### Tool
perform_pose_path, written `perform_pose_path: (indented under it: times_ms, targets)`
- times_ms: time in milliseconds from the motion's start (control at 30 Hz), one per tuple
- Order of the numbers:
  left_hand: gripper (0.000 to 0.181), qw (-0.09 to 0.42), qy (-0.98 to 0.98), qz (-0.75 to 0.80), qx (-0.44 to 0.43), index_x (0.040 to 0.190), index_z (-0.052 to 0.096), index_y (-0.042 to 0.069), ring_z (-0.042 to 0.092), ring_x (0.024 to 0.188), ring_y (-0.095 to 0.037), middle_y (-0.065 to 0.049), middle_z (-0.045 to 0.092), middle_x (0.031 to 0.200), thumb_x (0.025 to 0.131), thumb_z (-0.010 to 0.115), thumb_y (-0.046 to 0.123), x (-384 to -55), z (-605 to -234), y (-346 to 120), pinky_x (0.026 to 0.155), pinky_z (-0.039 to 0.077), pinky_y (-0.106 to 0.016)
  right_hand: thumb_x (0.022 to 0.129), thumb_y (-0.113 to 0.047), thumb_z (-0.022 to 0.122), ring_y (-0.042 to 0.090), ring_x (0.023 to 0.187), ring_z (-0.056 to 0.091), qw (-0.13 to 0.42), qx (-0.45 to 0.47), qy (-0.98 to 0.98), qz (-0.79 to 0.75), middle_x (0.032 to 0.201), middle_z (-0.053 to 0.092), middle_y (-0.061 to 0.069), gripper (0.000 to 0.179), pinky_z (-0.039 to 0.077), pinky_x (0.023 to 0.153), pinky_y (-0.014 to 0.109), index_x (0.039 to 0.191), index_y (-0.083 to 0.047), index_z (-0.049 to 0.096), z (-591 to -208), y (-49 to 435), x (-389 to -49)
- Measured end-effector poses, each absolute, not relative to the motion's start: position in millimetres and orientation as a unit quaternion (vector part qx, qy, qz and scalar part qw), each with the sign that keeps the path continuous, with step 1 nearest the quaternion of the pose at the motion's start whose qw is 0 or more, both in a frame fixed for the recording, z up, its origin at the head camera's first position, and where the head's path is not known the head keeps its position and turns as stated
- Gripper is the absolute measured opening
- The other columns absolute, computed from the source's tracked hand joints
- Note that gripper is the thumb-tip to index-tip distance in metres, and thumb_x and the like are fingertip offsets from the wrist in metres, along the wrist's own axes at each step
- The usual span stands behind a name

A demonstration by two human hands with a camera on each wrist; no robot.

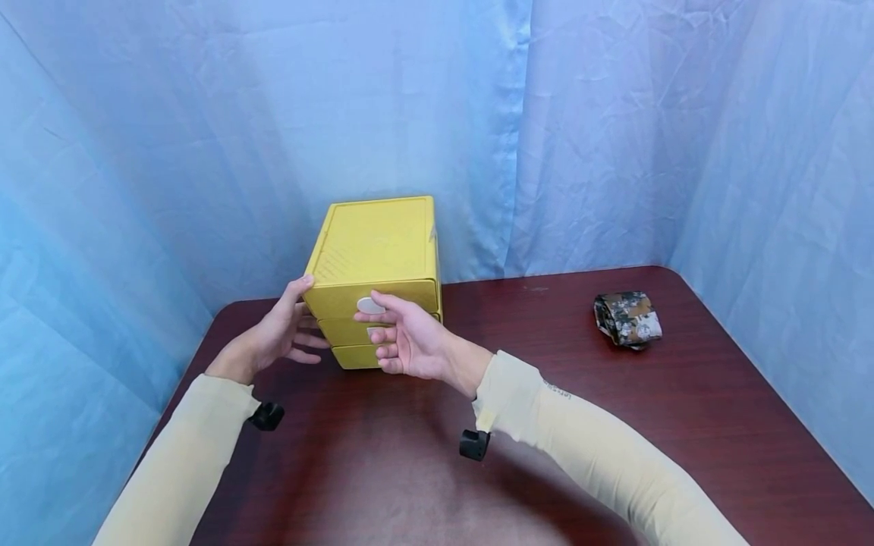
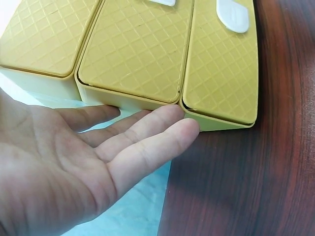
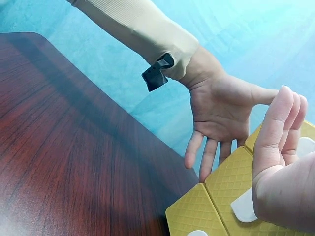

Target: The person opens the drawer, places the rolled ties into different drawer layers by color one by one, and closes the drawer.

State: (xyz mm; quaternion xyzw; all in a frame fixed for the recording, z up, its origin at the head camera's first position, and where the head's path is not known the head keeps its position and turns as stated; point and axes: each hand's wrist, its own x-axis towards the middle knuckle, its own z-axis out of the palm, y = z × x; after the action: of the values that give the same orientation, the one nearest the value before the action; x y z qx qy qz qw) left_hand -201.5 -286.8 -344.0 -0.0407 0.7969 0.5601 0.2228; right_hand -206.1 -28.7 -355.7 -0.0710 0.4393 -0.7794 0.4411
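Observation:
A yellow three-drawer storage box [image 1: 378, 239] stands at the back of the table, its drawer fronts with a crosshatched pattern [image 2: 138, 54] and white pull tabs [image 2: 233, 14]. My left hand [image 1: 273, 334] is at the box's left side, fingers extended along it and thumb at the upper front corner. In the left wrist view its fingertips [image 2: 186, 129] lie close beside the lower drawers. My right hand [image 1: 423, 345] is in front of the drawers, fingers slightly bent, thumb and index finger around the height of the top tab [image 1: 369, 305]. Whether it touches that tab is unclear.
A folded camouflage-patterned bundle [image 1: 627, 318] lies on the right part of the dark red wooden table [image 1: 410, 455]. Blue curtains [image 1: 594, 136] hang behind and along both sides. A black wrist mount [image 1: 474, 444] hangs below the right sleeve.

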Motion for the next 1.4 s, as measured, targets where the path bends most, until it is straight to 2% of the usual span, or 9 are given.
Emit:
perform_pose_path:
  times_ms: [367,600,700,800,933,1133,1400]
  targets:
    - [0.100,0.236,0.787,0.570,-0.037,0.158,0.025,0.008,0.053,0.125,-0.054,-0.033,0.039,0.151,0.091,0.022,0.082,-203,-338,-284,0.093,0.051,-0.061,0.101,-0.053,0.054,0.013,0.052,0.047,0.444,-0.084,0.453,-0.769,0.067,0.051,-0.001,0.070,0.047,0.052,0.023,0.149,-0.002,0.046,-357,-27,-195]
    - [0.092,0.225,0.777,0.587,-0.022,0.157,0.023,0.014,0.054,0.119,-0.057,-0.031,0.047,0.140,0.093,0.025,0.080,-203,-340,-290,0.089,0.050,-0.066,0.099,-0.056,0.055,0.013,0.053,0.045,0.461,-0.093,0.462,-0.752,0.066,0.052,0.000,0.072,0.045,0.052,0.024,0.149,-0.004,0.046,-358,-25,-179]
    - [0.091,0.223,0.777,0.588,-0.015,0.155,0.027,0.013,0.060,0.115,-0.051,-0.028,0.052,0.134,0.093,0.025,0.080,-203,-341,-291,0.087,0.051,-0.066,0.098,-0.057,0.056,0.013,0.052,0.047,0.467,-0.095,0.464,-0.747,0.066,0.052,0.000,0.070,0.046,0.053,0.024,0.146,-0.006,0.049,-358,-23,-171]
    - [0.090,0.220,0.781,0.585,-0.013,0.153,0.031,0.014,0.066,0.108,-0.041,-0.024,0.057,0.129,0.093,0.024,0.080,-203,-341,-290,0.084,0.053,-0.063,0.098,-0.058,0.055,0.013,0.052,0.049,0.474,-0.099,0.464,-0.742,0.066,0.052,0.000,0.069,0.053,0.056,0.027,0.143,-0.007,0.051,-357,-20,-163]
    - [0.093,0.221,0.789,0.573,-0.008,0.153,0.032,0.009,0.068,0.098,-0.033,-0.019,0.064,0.119,0.093,0.022,0.080,-203,-340,-290,0.083,0.055,-0.060,0.098,-0.060,0.054,0.014,0.056,0.056,0.494,-0.107,0.456,-0.732,0.072,0.055,0.001,0.069,0.060,0.066,0.038,0.144,-0.008,0.049,-356,-15,-155]
    - [0.098,0.220,0.796,0.564,0.001,0.150,0.036,0.002,0.071,0.092,-0.031,-0.016,0.069,0.113,0.093,0.019,0.080,-204,-341,-290,0.077,0.058,-0.051,0.101,-0.061,0.047,0.022,0.066,0.070,0.547,-0.127,0.436,-0.704,0.089,0.064,0.006,0.066,0.060,0.070,0.046,0.147,-0.014,0.041,-354,-7,-147]
    - [0.098,0.223,0.793,0.567,0.017,0.147,0.038,-0.001,0.070,0.093,-0.031,-0.016,0.068,0.112,0.094,0.016,0.079,-205,-342,-291,0.079,0.058,-0.046,0.102,-0.064,0.042,0.023,0.067,0.072,0.575,-0.147,0.425,-0.684,0.096,0.068,0.010,0.068,0.060,0.074,0.049,0.151,-0.018,0.035,-353,-2,-142]
